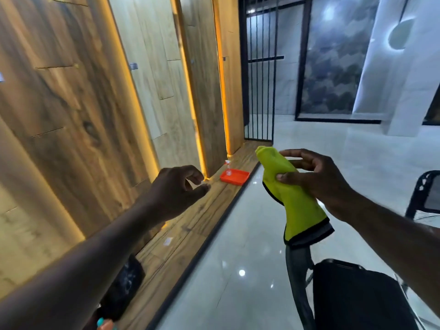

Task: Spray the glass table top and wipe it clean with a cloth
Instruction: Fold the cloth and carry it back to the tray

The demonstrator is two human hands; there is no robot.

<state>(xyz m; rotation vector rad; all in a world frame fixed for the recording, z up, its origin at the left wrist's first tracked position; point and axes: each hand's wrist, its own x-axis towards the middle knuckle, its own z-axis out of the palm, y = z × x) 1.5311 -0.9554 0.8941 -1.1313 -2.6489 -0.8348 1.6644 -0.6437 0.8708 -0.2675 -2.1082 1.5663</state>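
My right hand [316, 175] grips a lime-green cloth [292, 203] with a dark hem, which hangs down from it over the glossy floor. My left hand [181, 189] is stretched forward with its fingers curled apart and holds nothing. Farther ahead a small clear spray bottle [228, 168] with a red and white top stands in an orange tray [238, 178] on a wooden ledge. At the right edge a sliver of glass table top [428, 219] shows.
Wood-panelled walls with lit strips run along the left, above the low wooden ledge [190, 234]. A black chair [357, 296] is at the lower right, another black chair back [423, 194] at the right edge. A black barred gate [259, 75] stands ahead.
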